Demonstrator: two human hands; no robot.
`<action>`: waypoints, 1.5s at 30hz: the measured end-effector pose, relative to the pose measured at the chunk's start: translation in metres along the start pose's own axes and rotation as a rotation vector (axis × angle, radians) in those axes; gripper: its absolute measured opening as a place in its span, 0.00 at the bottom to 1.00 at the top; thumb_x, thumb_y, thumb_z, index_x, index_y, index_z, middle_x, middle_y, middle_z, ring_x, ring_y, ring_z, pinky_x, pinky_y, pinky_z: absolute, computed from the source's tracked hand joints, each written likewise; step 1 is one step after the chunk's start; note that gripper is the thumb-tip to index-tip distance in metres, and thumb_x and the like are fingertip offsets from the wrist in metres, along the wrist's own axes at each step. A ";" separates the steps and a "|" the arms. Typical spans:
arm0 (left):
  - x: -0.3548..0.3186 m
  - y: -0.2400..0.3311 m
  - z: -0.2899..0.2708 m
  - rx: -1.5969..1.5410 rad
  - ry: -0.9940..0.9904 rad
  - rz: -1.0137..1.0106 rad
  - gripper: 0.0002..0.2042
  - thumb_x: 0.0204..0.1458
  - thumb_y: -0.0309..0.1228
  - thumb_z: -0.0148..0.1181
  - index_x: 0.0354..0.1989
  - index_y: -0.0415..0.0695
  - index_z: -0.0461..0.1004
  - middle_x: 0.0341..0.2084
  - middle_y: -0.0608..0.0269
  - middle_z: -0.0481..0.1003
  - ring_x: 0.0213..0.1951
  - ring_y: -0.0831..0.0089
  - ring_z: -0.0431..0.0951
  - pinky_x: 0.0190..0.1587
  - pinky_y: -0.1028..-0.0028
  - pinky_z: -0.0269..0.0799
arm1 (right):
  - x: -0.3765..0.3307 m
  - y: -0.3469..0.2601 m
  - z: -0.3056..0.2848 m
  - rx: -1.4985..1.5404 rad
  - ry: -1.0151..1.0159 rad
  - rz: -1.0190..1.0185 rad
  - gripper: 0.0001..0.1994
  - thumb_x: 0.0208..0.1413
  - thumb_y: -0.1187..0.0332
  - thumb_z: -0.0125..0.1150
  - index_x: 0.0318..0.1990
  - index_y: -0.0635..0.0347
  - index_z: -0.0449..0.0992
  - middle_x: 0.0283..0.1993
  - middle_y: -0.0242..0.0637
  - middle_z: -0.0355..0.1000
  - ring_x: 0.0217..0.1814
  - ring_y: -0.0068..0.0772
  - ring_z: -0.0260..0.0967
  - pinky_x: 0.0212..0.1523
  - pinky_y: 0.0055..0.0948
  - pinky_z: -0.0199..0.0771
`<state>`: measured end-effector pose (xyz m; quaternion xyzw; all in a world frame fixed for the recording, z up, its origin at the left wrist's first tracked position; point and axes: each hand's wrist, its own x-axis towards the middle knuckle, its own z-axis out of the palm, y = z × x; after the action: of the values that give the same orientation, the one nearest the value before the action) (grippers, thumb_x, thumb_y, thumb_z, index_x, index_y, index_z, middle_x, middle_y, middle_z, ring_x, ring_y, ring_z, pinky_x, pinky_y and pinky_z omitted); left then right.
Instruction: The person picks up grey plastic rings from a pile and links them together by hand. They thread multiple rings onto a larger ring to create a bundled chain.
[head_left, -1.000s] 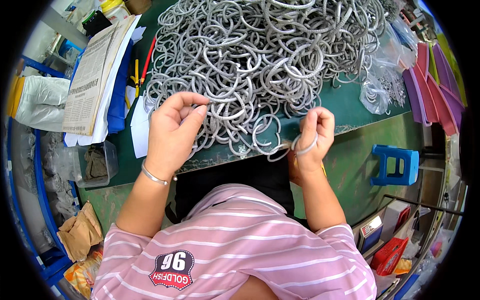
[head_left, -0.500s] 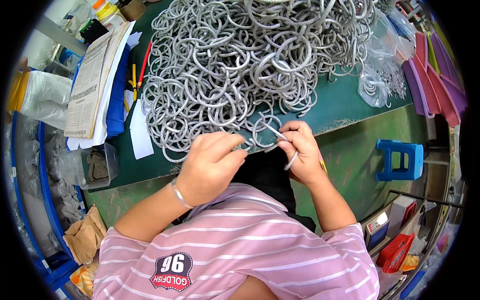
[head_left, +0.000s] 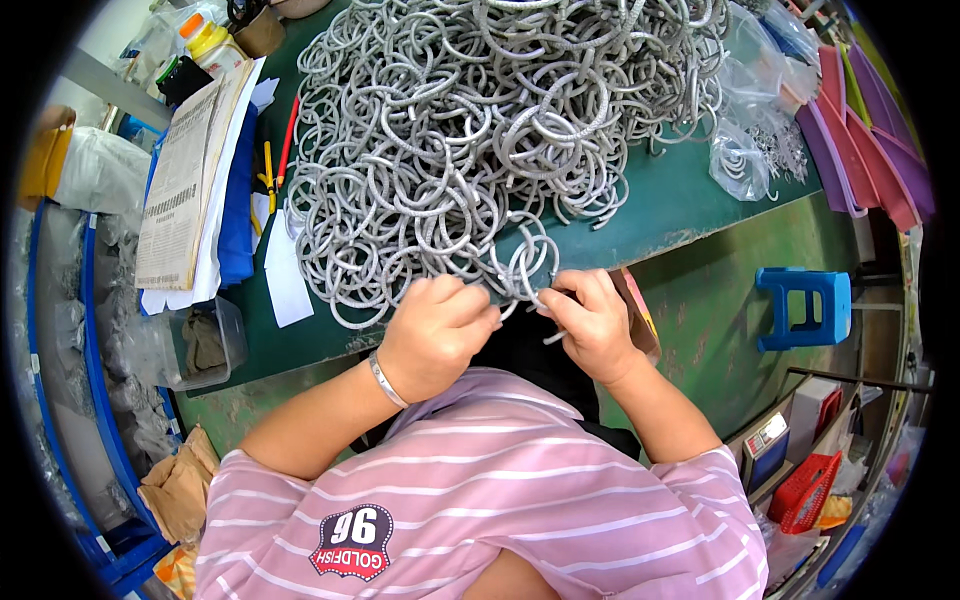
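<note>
A big heap of grey, ribbed, cord-like rings (head_left: 420, 150) lies tangled at the table's near edge. My left hand (head_left: 440, 325) is closed in a pinch at the heap's near side, with a piece of grey ring at its fingertips. To the right of it, my right hand (head_left: 595, 318) is closed on a grey ring (head_left: 553, 338), whose end pokes out below the fingers. Between and just beyond the hands, a few linked grey rings (head_left: 530, 258) hang together at the table edge. My fingers hide part of the held pieces.
The heap covers much of the green table (head_left: 690, 190). Newspapers (head_left: 185, 180) and a red pen (head_left: 289, 140) lie left, above a clear plastic tub (head_left: 215, 350). Clear bags (head_left: 740, 165) and pink and purple bins (head_left: 860, 150) are at right; a blue stool (head_left: 803, 305) stands on the floor.
My left hand has moved slightly right and closed into a pinch near the rings. My right hand has turned and come down a little, and its ring has shifted. The view has shifted slightly.
</note>
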<state>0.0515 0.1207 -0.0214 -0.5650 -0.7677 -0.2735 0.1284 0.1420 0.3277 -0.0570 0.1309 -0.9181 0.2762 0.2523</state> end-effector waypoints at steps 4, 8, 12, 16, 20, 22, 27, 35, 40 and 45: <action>0.002 -0.001 -0.010 -0.088 -0.063 -0.004 0.12 0.33 0.25 0.67 0.31 0.42 0.78 0.21 0.67 0.69 0.21 0.70 0.67 0.21 0.72 0.61 | -0.012 -0.009 0.002 0.444 -0.011 0.232 0.04 0.52 0.73 0.59 0.34 0.62 0.75 0.37 0.39 0.67 0.37 0.34 0.66 0.38 0.28 0.67; 0.003 -0.005 -0.020 -0.255 0.084 -0.077 0.13 0.33 0.21 0.70 0.31 0.41 0.78 0.18 0.64 0.69 0.20 0.70 0.69 0.22 0.76 0.62 | -0.007 -0.017 -0.010 0.779 0.028 0.389 0.07 0.59 0.70 0.53 0.34 0.63 0.74 0.38 0.38 0.66 0.40 0.33 0.65 0.45 0.28 0.64; 0.014 0.001 -0.026 -0.301 0.237 -0.234 0.07 0.42 0.20 0.66 0.31 0.38 0.78 0.20 0.61 0.72 0.21 0.73 0.70 0.22 0.76 0.64 | 0.028 -0.015 -0.022 0.801 -0.015 0.145 0.06 0.56 0.76 0.54 0.40 0.65 0.74 0.40 0.40 0.66 0.43 0.33 0.67 0.45 0.28 0.69; 0.008 -0.005 -0.022 -0.653 0.282 -0.728 0.06 0.57 0.25 0.54 0.40 0.37 0.72 0.25 0.64 0.73 0.21 0.82 0.70 0.25 0.82 0.69 | 0.047 -0.017 0.003 0.793 0.140 0.115 0.10 0.54 0.82 0.53 0.43 0.64 0.74 0.47 0.42 0.61 0.44 0.32 0.69 0.46 0.28 0.72; -0.005 -0.023 -0.031 -1.065 0.607 -0.982 0.06 0.60 0.30 0.52 0.39 0.41 0.66 0.23 0.64 0.70 0.19 0.81 0.70 0.23 0.79 0.73 | 0.060 -0.018 0.008 1.033 0.217 0.208 0.07 0.57 0.79 0.52 0.42 0.64 0.74 0.45 0.39 0.64 0.42 0.29 0.69 0.44 0.26 0.72; -0.010 -0.028 -0.043 -1.045 0.720 -0.918 0.06 0.61 0.30 0.50 0.40 0.40 0.66 0.23 0.63 0.71 0.19 0.79 0.71 0.24 0.78 0.73 | 0.065 -0.017 0.003 1.207 0.272 0.143 0.06 0.59 0.75 0.53 0.43 0.64 0.71 0.42 0.41 0.67 0.39 0.28 0.70 0.41 0.24 0.72; -0.018 -0.017 -0.042 -0.861 0.488 -0.721 0.04 0.59 0.24 0.50 0.40 0.37 0.68 0.29 0.60 0.74 0.29 0.76 0.76 0.34 0.77 0.74 | 0.062 -0.012 0.004 1.536 0.288 0.369 0.05 0.61 0.73 0.51 0.43 0.59 0.66 0.33 0.42 0.69 0.28 0.26 0.65 0.28 0.22 0.68; 0.006 0.006 -0.012 -0.458 0.163 -0.442 0.09 0.47 0.18 0.60 0.38 0.38 0.72 0.24 0.62 0.71 0.21 0.78 0.69 0.24 0.80 0.65 | 0.051 0.007 -0.003 1.837 0.534 0.789 0.05 0.60 0.69 0.52 0.41 0.57 0.69 0.20 0.29 0.58 0.20 0.19 0.51 0.20 0.20 0.54; 0.001 0.002 -0.012 -0.421 0.123 -0.504 0.13 0.45 0.19 0.63 0.39 0.39 0.70 0.27 0.63 0.68 0.20 0.81 0.65 0.24 0.80 0.64 | 0.026 0.004 -0.016 1.191 0.255 0.881 0.10 0.48 0.76 0.66 0.37 0.59 0.73 0.22 0.24 0.62 0.20 0.15 0.55 0.21 0.15 0.55; -0.005 0.012 0.000 -0.482 0.168 -0.487 0.17 0.44 0.19 0.63 0.44 0.38 0.68 0.32 0.60 0.66 0.22 0.78 0.65 0.26 0.79 0.64 | 0.027 -0.007 -0.009 0.117 -0.061 0.709 0.22 0.39 0.74 0.68 0.46 0.60 0.70 0.23 0.38 0.67 0.26 0.34 0.68 0.29 0.32 0.68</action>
<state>0.0644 0.1189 -0.0206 -0.3548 -0.7802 -0.5150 -0.0151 0.1252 0.3248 -0.0331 -0.1734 -0.8961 0.3948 0.1055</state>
